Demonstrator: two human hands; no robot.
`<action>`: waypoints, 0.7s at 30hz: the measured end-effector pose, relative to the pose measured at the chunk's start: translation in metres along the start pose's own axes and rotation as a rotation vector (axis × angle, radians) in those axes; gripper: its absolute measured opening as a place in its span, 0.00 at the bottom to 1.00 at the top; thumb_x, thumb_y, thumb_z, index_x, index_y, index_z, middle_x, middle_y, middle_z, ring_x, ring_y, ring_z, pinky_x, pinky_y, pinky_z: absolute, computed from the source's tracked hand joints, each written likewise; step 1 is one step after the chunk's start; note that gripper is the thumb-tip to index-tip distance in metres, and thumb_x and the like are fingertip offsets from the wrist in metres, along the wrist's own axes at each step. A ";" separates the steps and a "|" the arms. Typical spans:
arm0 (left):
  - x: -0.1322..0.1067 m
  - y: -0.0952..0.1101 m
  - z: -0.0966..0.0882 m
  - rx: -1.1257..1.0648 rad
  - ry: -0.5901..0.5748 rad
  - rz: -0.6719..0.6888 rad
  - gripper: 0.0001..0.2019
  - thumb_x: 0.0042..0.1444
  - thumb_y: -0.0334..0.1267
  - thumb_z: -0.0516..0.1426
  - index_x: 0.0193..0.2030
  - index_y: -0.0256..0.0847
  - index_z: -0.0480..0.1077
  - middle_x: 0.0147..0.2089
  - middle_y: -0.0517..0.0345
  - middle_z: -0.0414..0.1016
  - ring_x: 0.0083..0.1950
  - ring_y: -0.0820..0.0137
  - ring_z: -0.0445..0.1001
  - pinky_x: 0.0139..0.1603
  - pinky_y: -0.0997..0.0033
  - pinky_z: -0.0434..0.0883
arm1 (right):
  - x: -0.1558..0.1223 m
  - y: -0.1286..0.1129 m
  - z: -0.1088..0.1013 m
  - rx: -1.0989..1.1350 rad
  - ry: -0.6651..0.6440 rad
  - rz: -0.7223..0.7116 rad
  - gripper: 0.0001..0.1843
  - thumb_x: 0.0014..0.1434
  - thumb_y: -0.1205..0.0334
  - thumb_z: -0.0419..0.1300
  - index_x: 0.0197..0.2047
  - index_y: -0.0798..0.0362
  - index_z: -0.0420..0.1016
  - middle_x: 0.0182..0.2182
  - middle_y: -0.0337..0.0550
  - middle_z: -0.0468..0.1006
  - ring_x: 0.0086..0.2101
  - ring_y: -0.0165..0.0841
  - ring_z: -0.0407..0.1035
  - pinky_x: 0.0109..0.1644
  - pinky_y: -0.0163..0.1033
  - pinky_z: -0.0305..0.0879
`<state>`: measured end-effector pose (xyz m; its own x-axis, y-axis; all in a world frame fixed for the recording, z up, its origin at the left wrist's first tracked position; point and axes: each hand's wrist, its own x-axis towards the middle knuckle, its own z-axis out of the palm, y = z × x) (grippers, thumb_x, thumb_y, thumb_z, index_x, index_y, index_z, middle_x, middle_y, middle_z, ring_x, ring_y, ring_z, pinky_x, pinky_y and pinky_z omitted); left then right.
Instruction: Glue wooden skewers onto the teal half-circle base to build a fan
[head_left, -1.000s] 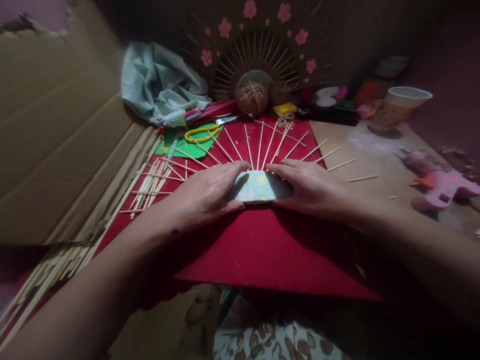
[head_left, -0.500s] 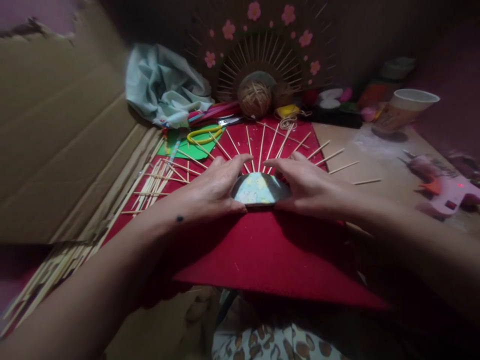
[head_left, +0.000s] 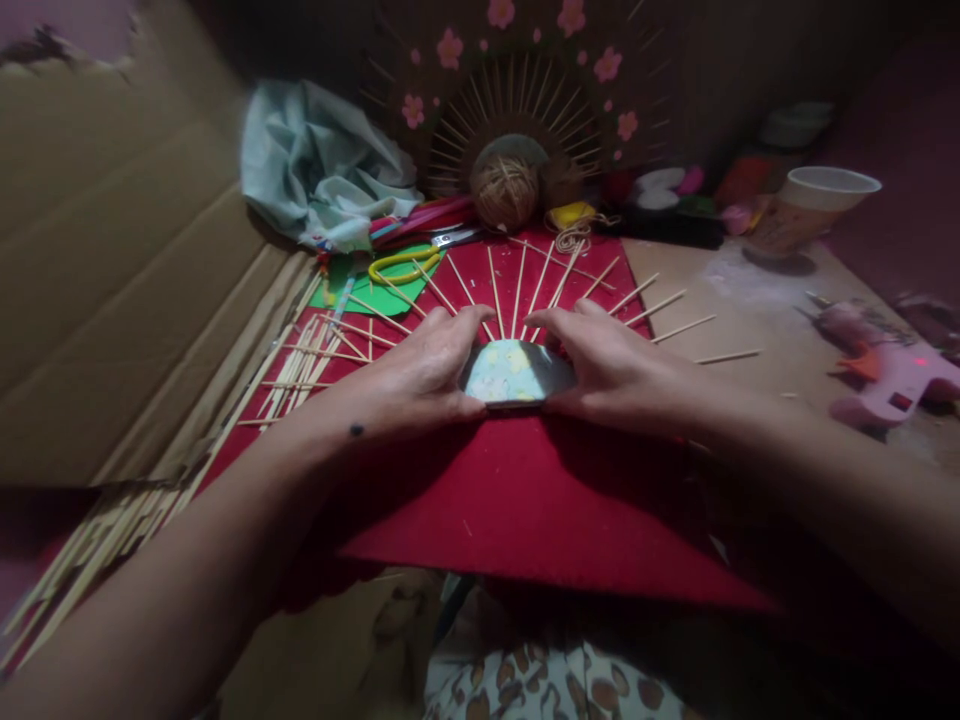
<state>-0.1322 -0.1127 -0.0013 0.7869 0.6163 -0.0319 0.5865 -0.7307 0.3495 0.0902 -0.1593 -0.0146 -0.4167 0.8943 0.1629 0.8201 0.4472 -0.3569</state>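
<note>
A pale blue-green half-round piece point(head_left: 514, 372) with yellow patches lies on a red board point(head_left: 487, 480). Thin wooden sticks point(head_left: 536, 285) fan out from behind its curved edge like rays. My left hand point(head_left: 442, 365) grips the piece's left end, thumb at the front edge and fingers over the back. On the right end, my right hand point(head_left: 592, 360) holds it the same way, its index finger reaching over the sticks. The ends of the piece are hidden under both hands.
Yellow-handled scissors point(head_left: 405, 265) rest on green sheets point(head_left: 390, 292). A twine ball point(head_left: 506, 188), crumpled cloth point(head_left: 322, 165) and a flower-decorated stick fan point(head_left: 517, 90) are behind. To the right are a paper cup point(head_left: 810, 215) and pink glue gun point(head_left: 892, 370). Loose sticks point(head_left: 296, 370) lie left.
The whole view has shifted slightly. Both hands keep their hold on the half-round piece, with hardly any movement relative to it.
</note>
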 end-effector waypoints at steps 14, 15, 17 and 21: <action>-0.003 0.004 -0.007 -0.034 -0.038 -0.108 0.43 0.45 0.49 0.64 0.65 0.41 0.50 0.54 0.45 0.66 0.55 0.54 0.62 0.51 0.59 0.63 | -0.003 0.002 -0.024 -0.007 -0.085 -0.033 0.25 0.48 0.60 0.67 0.50 0.51 0.70 0.41 0.47 0.70 0.39 0.40 0.66 0.39 0.42 0.64; -0.004 0.002 -0.008 -0.019 -0.026 -0.097 0.42 0.46 0.48 0.64 0.65 0.40 0.51 0.56 0.44 0.66 0.56 0.54 0.62 0.51 0.59 0.63 | -0.003 0.003 -0.031 -0.005 -0.055 -0.023 0.21 0.51 0.61 0.65 0.49 0.50 0.72 0.40 0.47 0.71 0.38 0.38 0.67 0.38 0.41 0.64; -0.007 0.000 -0.008 0.019 0.009 -0.065 0.40 0.47 0.48 0.63 0.64 0.39 0.53 0.57 0.43 0.65 0.57 0.54 0.61 0.52 0.58 0.63 | -0.002 0.004 -0.043 -0.013 0.004 0.010 0.12 0.54 0.64 0.61 0.44 0.51 0.75 0.38 0.45 0.73 0.35 0.35 0.68 0.37 0.40 0.63; -0.010 -0.005 -0.008 0.054 0.037 -0.031 0.35 0.50 0.46 0.61 0.62 0.38 0.55 0.55 0.43 0.66 0.55 0.55 0.63 0.50 0.59 0.64 | -0.002 0.004 -0.048 0.040 -0.049 0.046 0.07 0.54 0.67 0.60 0.37 0.51 0.77 0.33 0.41 0.75 0.32 0.32 0.68 0.35 0.38 0.62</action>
<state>-0.1448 -0.1127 0.0047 0.7613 0.6484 -0.0068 0.6205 -0.7255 0.2977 0.1128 -0.1589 0.0275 -0.3983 0.9117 0.1010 0.8228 0.4038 -0.4000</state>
